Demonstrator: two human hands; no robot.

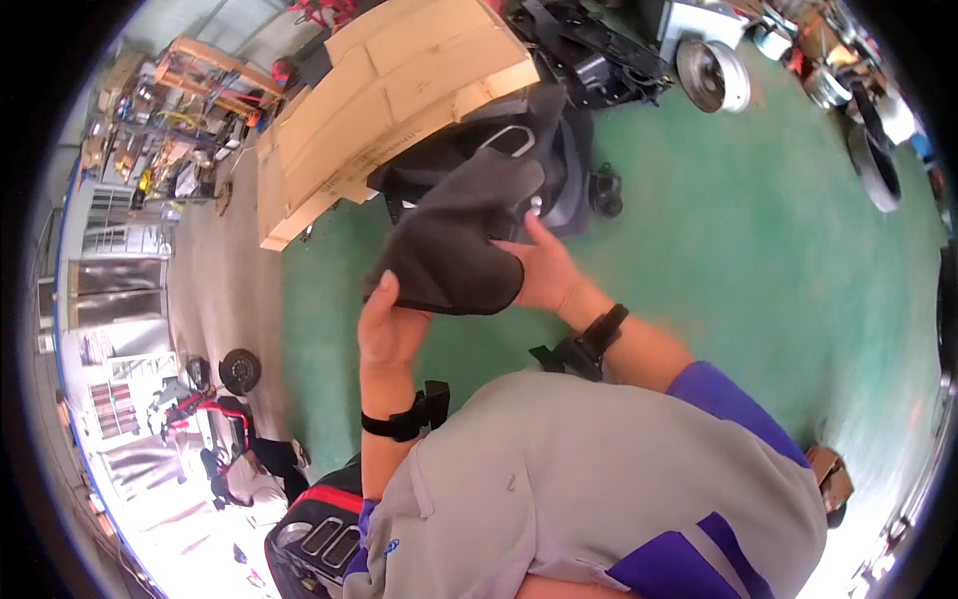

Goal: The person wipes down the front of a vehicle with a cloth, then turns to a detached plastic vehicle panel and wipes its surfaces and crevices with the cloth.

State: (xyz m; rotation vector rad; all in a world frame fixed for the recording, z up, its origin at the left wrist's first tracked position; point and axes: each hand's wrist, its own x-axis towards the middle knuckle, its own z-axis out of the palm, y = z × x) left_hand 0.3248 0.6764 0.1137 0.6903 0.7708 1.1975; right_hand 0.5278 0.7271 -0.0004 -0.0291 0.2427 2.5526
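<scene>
A dark, mat-like piece (454,245) with rounded edges is held up in front of me between both hands. My left hand (389,324) grips its lower left edge, with the thumb on the near face and the other fingers hidden behind. At the right edge, my right hand (544,270) closes on it by a notch, thumb pointing up. Just beyond it, large dark plastic-looking panels (559,150) lie on the floor, partly covered by the held piece.
A large flattened cardboard box (399,95) lies at the upper left. More black parts (599,65) and a metal wheel rim (712,77) are farther off. A small black object (605,190) rests on the green floor (738,240). Cluttered shelves (180,130) line the left.
</scene>
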